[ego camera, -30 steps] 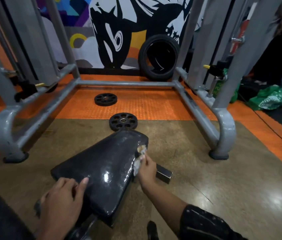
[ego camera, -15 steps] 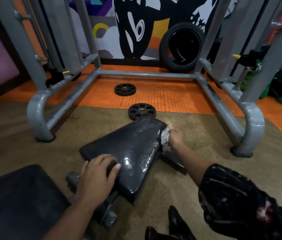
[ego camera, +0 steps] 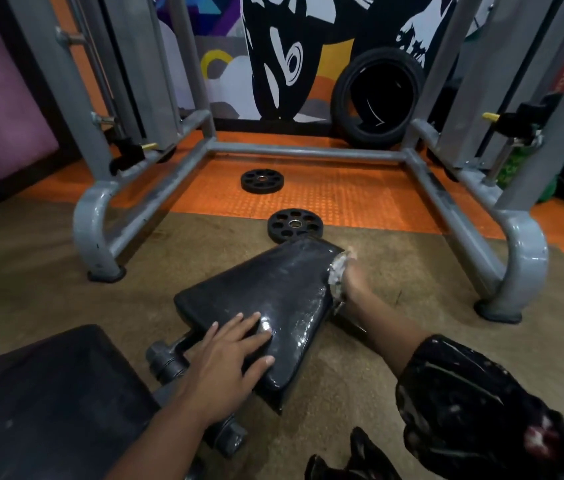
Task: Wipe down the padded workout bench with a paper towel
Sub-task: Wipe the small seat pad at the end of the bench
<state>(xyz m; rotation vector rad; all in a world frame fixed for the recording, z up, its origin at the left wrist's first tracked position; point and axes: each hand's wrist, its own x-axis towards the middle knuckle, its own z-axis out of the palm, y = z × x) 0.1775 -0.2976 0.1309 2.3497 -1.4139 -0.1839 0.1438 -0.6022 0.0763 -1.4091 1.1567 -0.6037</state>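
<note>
My left hand (ego camera: 225, 362) lies flat on the black bench pad (ego camera: 273, 296); my right hand (ego camera: 351, 280) presses a paper towel (ego camera: 335, 275) against its far edge.

Bare left forearm (ego camera: 169, 420), right arm in black sleeve (ego camera: 474, 403) with pale speckled print

The right hand (ego camera: 351, 278) is blurred, its fingers lost behind the crumpled paper towel (ego camera: 337, 273). The left hand (ego camera: 228, 358) covers the tapered bench pad's (ego camera: 273, 289) near corner. The second black pad (ego camera: 48, 403) is cut off by the frame's lower left edge.
</note>
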